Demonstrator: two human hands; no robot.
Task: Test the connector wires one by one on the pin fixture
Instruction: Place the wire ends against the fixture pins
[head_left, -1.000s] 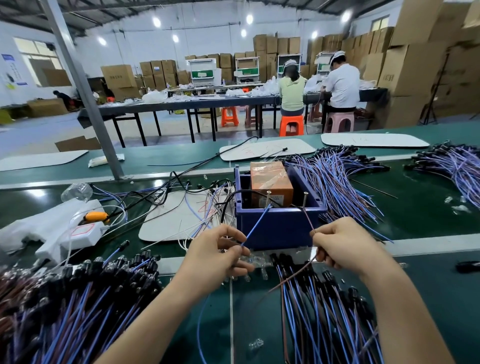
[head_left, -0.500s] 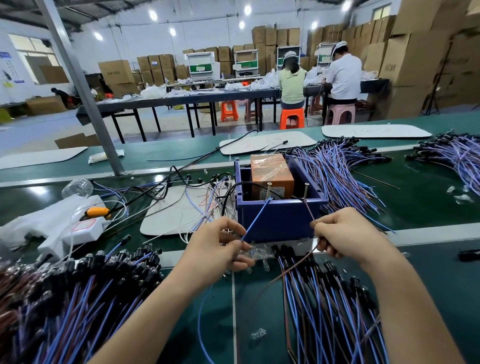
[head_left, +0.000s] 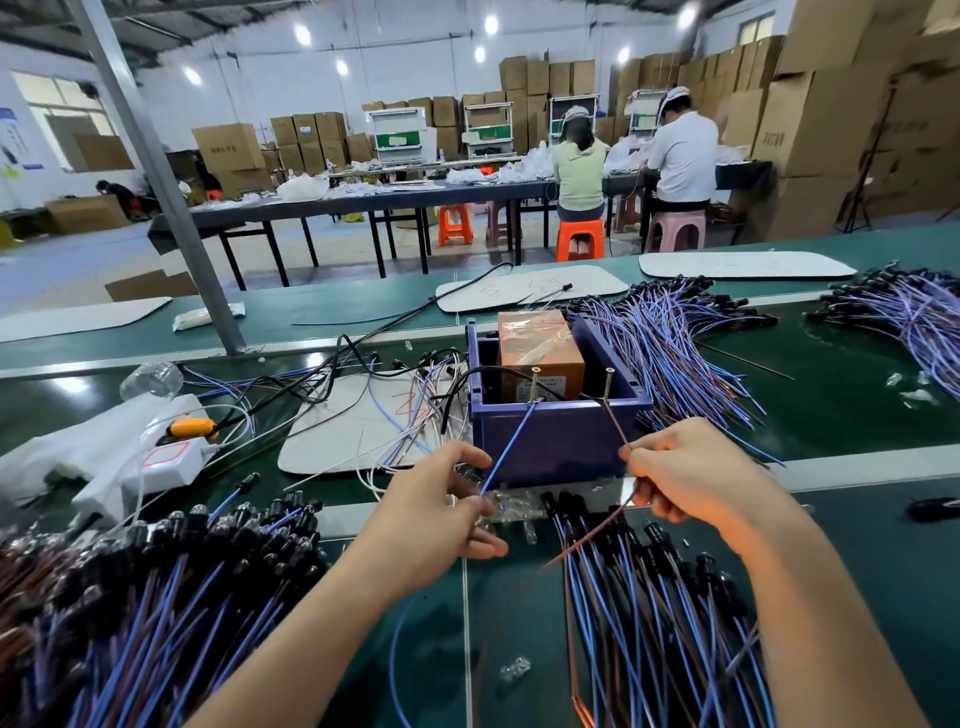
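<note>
Wires under test: I saw one blue wire (head_left: 508, 449) and one brown wire (head_left: 615, 423), both thin, each slanting up from a hand to the front rim of the pin fixture (head_left: 556, 441).
Wire tips: the blue tip met the left pin (head_left: 534, 385); the brown tip reached the foot of the right pin (head_left: 608, 384).
Pins: I counted two, upright on the dark blue bin's rim.
Left hand (head_left: 441, 509): it pinched the blue wire between thumb and fingertips, just before the bin.
Right hand (head_left: 696, 473): its fingers were curled round the brown wire, whose tail ran down out of the fist.
Inside the bin: one film-wrapped orange box (head_left: 540, 348).
Wire piles: four on the green bench (head_left: 857, 415), one at near left (head_left: 156, 597), one under the right hand (head_left: 649, 597), two behind at right (head_left: 665, 332) (head_left: 904, 312).
</note>
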